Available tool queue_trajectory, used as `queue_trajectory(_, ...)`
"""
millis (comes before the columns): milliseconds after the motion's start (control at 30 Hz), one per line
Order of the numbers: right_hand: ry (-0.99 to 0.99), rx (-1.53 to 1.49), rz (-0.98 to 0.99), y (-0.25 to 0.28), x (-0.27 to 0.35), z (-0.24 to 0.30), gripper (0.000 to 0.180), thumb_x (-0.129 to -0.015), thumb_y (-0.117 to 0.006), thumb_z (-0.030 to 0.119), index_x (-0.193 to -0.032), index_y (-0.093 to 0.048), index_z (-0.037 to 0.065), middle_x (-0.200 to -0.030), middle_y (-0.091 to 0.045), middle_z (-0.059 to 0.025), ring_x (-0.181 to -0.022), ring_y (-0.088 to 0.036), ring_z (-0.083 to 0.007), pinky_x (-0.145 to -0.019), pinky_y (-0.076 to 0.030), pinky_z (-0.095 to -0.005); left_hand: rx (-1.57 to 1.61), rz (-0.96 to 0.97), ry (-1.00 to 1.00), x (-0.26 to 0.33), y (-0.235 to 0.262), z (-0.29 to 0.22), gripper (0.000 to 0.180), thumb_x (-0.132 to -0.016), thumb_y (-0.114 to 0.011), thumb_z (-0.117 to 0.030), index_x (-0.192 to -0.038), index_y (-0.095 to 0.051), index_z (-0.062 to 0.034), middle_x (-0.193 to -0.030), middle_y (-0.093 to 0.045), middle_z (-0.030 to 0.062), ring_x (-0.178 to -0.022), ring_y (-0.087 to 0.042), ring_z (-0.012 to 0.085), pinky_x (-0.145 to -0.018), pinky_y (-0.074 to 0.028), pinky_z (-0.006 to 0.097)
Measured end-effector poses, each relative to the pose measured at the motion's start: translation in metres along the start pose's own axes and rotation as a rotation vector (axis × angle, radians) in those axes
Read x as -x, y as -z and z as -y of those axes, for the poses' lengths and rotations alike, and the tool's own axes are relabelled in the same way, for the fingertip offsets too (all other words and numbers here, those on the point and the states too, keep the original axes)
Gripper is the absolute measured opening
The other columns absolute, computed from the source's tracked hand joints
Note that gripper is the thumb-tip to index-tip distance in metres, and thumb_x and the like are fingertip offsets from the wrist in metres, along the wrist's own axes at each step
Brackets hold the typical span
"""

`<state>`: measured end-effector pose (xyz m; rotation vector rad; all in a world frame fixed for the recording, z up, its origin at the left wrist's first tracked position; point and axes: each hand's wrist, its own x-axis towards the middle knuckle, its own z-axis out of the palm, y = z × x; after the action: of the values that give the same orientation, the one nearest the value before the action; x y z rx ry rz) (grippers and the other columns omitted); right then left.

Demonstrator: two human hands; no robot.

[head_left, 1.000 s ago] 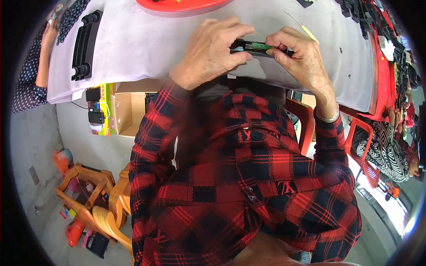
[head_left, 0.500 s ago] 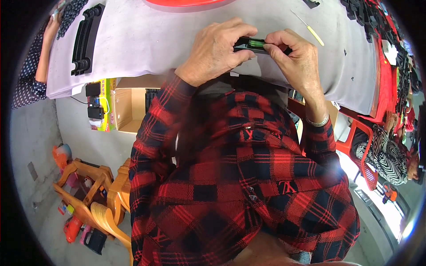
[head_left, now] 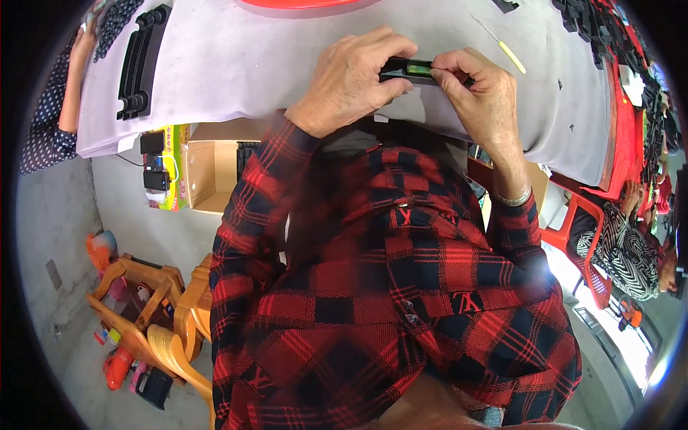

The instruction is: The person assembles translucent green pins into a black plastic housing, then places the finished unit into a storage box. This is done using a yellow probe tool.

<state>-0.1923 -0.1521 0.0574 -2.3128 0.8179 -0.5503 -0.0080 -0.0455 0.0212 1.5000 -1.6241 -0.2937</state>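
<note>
A small black spirit level (head_left: pixel 395 69) with a green vial (head_left: pixel 418 69) is held above the grey-white cloth of the table. My left hand (head_left: pixel 356 80) grips its left end between thumb and fingers. At the other end, my right hand (head_left: pixel 479 92) is closed on the level, with thumb and forefinger pinched at the right edge of the vial. The level's two ends are partly hidden behind my fingers.
A long black plastic part (head_left: pixel 142 64) lies on the left of the table. Further right is a thin tool with a yellow handle (head_left: pixel 512 57). A red tray (head_left: pixel 297 3) sits at the far edge, and black parts (head_left: pixel 580 29) pile up at the right. At left, another person's arm (head_left: pixel 77 79) rests.
My right thumb has shifted slightly right along the vial, uncovering its right end more. Both hands still hold the level in nearly the same place.
</note>
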Motion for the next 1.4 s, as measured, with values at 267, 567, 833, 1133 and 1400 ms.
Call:
queue_trajectory(267,-0.059,-0.047,-0.072,-0.006,0.003,-0.001,0.009,-0.088,-0.072,0.009,-0.095,-0.074,0.006,-0.081,-0.071,-0.0098,-0.069,-0.068,-0.0184,-0.066,-0.053,-0.0323,-0.035,0.039,-0.017,-0.001,0.002,0.0,0.032,-0.077,-0.081,-0.015,-0.106,-0.069,-0.0092,-0.096,-0.065,0.0039,-0.085,-0.063,0.0294,-0.078,-0.051,0.038)
queue_trajectory(567,-0.025,0.029,-0.245,-0.025,0.005,-0.001,0.005,-0.085,-0.074,0.011,-0.088,-0.074,0.008,-0.079,-0.072,-0.0088,-0.073,-0.066,-0.0262,-0.072,-0.053,-0.0392,-0.267,-0.066,-0.186,0.005,-0.01,0.001,0.028,-0.078,-0.08,-0.014,-0.105,-0.075,-0.0164,-0.102,-0.068,-0.0014,-0.089,-0.064,0.0269,-0.082,-0.052,0.039)
queue_trajectory(833,0.047,0.164,-0.349,-0.038,0.008,-0.004,0.007,-0.084,-0.073,0.011,-0.091,-0.072,0.01,-0.076,-0.071,-0.0052,-0.072,-0.062,-0.0295,-0.075,-0.048,-0.0421,-0.319,-0.106,-0.182,0.009,-0.02,-0.005,0.025,-0.078,-0.076,-0.01,-0.102,-0.074,-0.0176,-0.101,-0.067,-0.0001,-0.085,-0.067,0.0234,-0.073,-0.052,0.037)
queue_trajectory(1133,0.1,0.15,-0.308,-0.031,0.018,0.0,0.018,-0.085,-0.068,0.005,-0.103,-0.071,0.01,-0.09,-0.072,-0.0059,-0.083,-0.061,-0.0303,-0.083,-0.047,-0.0421,-0.359,-0.17,-0.212,0.01,-0.023,-0.008,0.026,-0.075,-0.071,-0.008,-0.098,-0.074,-0.0182,-0.098,-0.065,-0.0005,-0.081,-0.066,0.0202,-0.068,-0.052,0.036)
queue_trajectory(1400,0.109,0.094,-0.265,-0.027,0.02,-0.005,0.026,-0.085,-0.071,0.008,-0.11,-0.071,0.009,-0.093,-0.072,-0.0059,-0.086,-0.062,-0.0296,-0.083,-0.046,-0.041,-0.388,-0.112,-0.131,0.012,-0.021,-0.011,0.026,-0.079,-0.079,-0.012,-0.104,-0.075,-0.0183,-0.105,-0.069,0.0014,-0.089,-0.068,0.0239,-0.074,-0.053,0.037)
